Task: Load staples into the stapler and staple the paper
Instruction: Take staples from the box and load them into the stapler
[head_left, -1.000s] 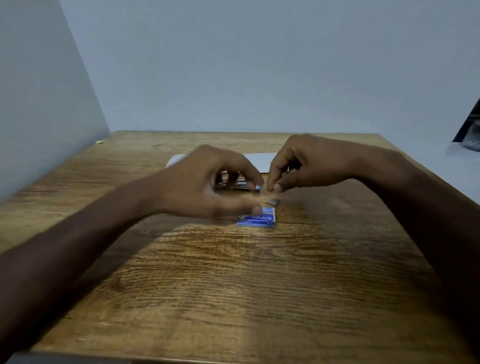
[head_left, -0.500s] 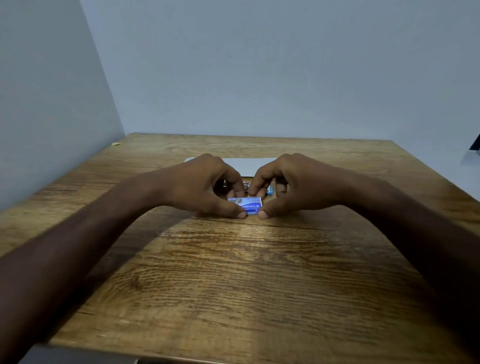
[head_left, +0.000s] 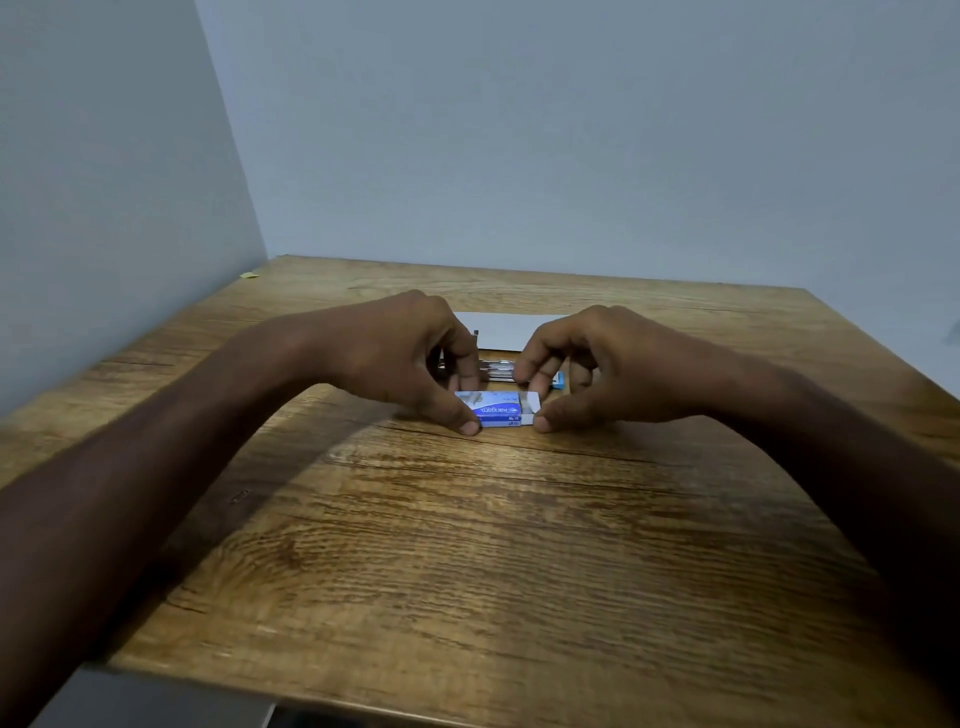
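Wooden table (head_left: 467, 545) bears staple box (head_left: 496, 410), stapler (head_left: 498, 370), paper (head_left: 511, 330).

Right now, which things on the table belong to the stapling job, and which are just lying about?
Part of the job:
- blue staple box, held at its ends by the left hand and right hand
- stapler, partly hidden behind the hands
- white paper behind it

Lying about:
- small yellow scrap at the table's far left corner

Dim, soft light — forearms shadowed, edges warped, slightly blurred.
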